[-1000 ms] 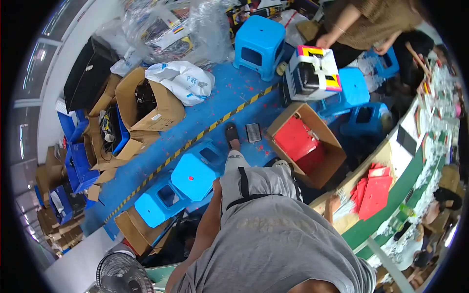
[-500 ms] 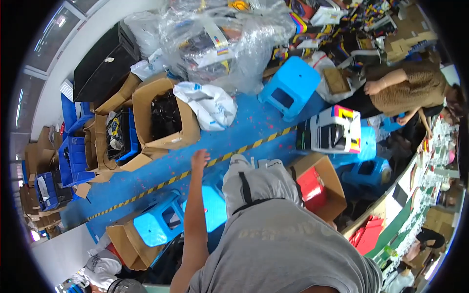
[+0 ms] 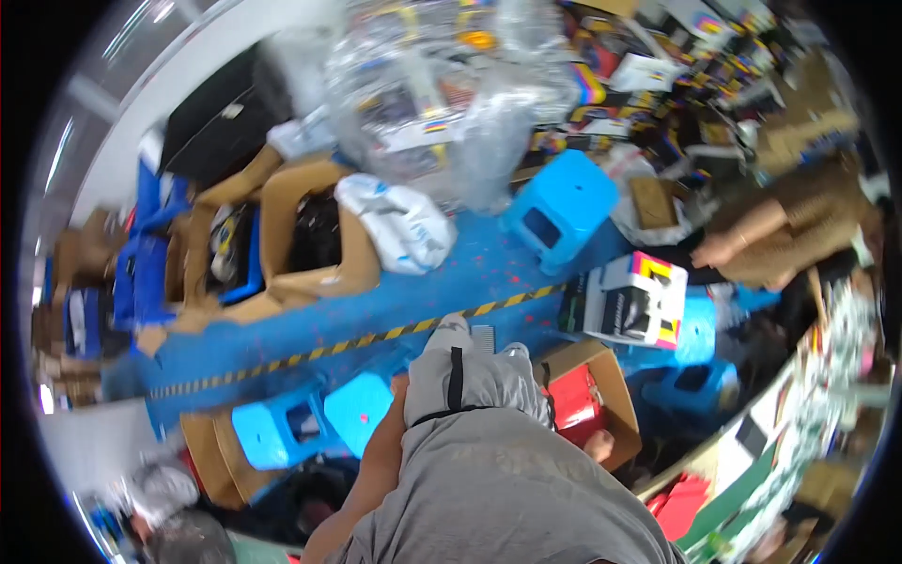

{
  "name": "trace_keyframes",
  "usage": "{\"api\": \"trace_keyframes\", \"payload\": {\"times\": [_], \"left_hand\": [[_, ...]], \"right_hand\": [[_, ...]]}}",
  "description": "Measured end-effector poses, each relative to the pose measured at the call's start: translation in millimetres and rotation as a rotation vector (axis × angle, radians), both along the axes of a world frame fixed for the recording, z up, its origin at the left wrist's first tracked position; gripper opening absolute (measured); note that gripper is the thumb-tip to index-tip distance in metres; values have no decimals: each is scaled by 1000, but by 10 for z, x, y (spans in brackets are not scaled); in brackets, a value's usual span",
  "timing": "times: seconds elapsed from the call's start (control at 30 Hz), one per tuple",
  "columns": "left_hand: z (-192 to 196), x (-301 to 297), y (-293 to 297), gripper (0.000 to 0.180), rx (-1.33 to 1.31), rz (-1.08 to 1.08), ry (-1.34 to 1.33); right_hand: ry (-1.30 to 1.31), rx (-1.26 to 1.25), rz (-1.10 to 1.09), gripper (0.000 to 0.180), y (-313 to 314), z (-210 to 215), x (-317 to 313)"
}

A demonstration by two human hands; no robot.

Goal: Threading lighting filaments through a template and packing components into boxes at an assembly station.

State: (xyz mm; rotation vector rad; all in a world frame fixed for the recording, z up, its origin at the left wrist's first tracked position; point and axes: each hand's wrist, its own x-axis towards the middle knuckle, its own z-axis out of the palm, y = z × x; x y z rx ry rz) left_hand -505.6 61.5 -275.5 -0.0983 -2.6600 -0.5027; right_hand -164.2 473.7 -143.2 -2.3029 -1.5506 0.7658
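Observation:
My left hand (image 3: 401,386) hangs beside my left thigh, next to a blue plastic stool (image 3: 362,406). Its fingers are smeared and half hidden against the grey trousers (image 3: 434,383). On the other side, my right hand (image 3: 598,445) shows small past my shirt, by an open cardboard box (image 3: 615,399) with shiny red items (image 3: 575,404) inside. How its fingers are held is too blurred to make out. Nothing can be seen in either hand.
A yellow-black floor stripe (image 3: 376,336) crosses ahead. Open cartons (image 3: 362,268) and a white sack (image 3: 399,221) lie beyond it. More blue stools (image 3: 564,202) stand about. A white printed box (image 3: 628,301) sits at right, near another person (image 3: 794,226).
My left hand has dropped back from over the floor to beside my thigh. My right hand has come into sight by the carton. The view has shifted slightly and blurred.

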Motion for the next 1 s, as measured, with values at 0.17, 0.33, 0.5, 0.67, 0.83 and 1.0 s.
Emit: {"api": "trace_keyframes", "payload": {"times": [0.17, 0.33, 0.5, 0.67, 0.83, 1.0], "left_hand": [[898, -320, -17, 36, -293, -132, -1162], [901, -548, -317, 27, 516, 347, -833], [483, -898, -739, 28, 699, 658, -876], [1, -1703, -1708, 27, 1352, 815, -981], [859, -2426, -2308, 34, 1792, 822, -624], [445, -1240, -2134, 26, 1801, 967, -231]], "right_hand": [[246, -204, 937, 20, 178, -415, -1062], [355, -364, 1255, 19, 804, -738, -2684], [105, 169, 1897, 23, -526, 337, -5391], [376, -132, 2320, 18, -3364, 575, -7409], [575, -200, 2764, 15, -5956, -86, -8947], [591, -210, 2730, 21, -7838, -730, -9777]]}}
